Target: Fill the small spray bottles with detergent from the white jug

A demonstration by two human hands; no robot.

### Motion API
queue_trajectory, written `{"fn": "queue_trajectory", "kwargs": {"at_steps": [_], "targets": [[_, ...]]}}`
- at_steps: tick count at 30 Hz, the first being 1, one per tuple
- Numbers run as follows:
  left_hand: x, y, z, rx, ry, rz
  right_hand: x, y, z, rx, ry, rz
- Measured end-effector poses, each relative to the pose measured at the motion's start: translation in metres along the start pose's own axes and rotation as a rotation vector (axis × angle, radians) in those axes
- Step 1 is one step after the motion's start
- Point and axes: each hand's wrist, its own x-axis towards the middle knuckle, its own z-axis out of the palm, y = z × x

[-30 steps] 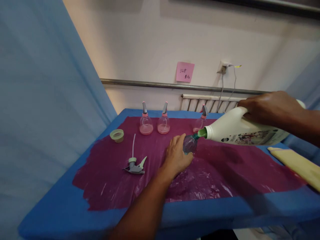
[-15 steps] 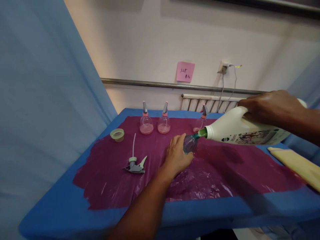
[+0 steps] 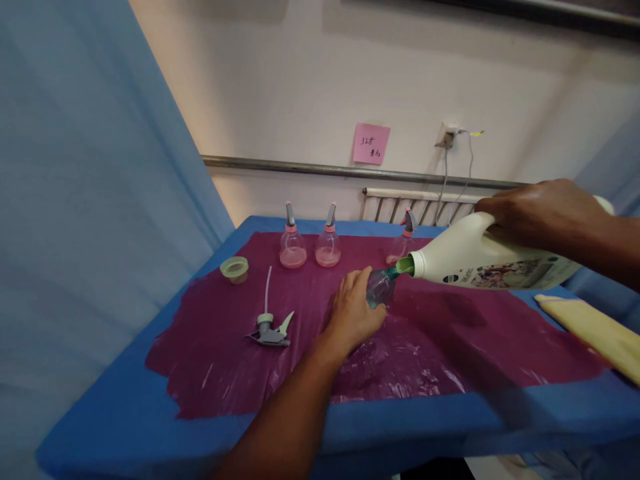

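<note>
My left hand (image 3: 353, 312) is wrapped round a small clear bottle (image 3: 381, 287) that stands on the purple plastic sheet (image 3: 450, 347). My right hand (image 3: 543, 212) grips a big white jug (image 3: 480, 260) by its handle and holds it tipped on its side. The jug's green spout (image 3: 406, 266) rests at the mouth of the small bottle. A detached spray trigger head with its tube (image 3: 270, 327) lies on the sheet to the left of my left hand. A light green cap (image 3: 234, 269) sits further left.
Three small spray bottles with pink liquid (image 3: 293, 243) (image 3: 328, 241) (image 3: 403, 241) stand along the back of the blue-covered table (image 3: 150, 427). A yellow folded cloth (image 3: 595, 330) lies at the right edge. Blue curtains hang on both sides. A pink note (image 3: 371, 143) is on the wall.
</note>
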Motion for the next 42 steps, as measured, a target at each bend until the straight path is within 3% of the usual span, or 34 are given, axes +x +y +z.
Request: {"fn": "queue_trajectory", "kwargs": {"at_steps": [42], "targets": [[0.0001,-0.0005,0.0016,0.000,0.013,0.007,0.0090,0.0045,0.0024,0.077,-0.039,0.071]]}}
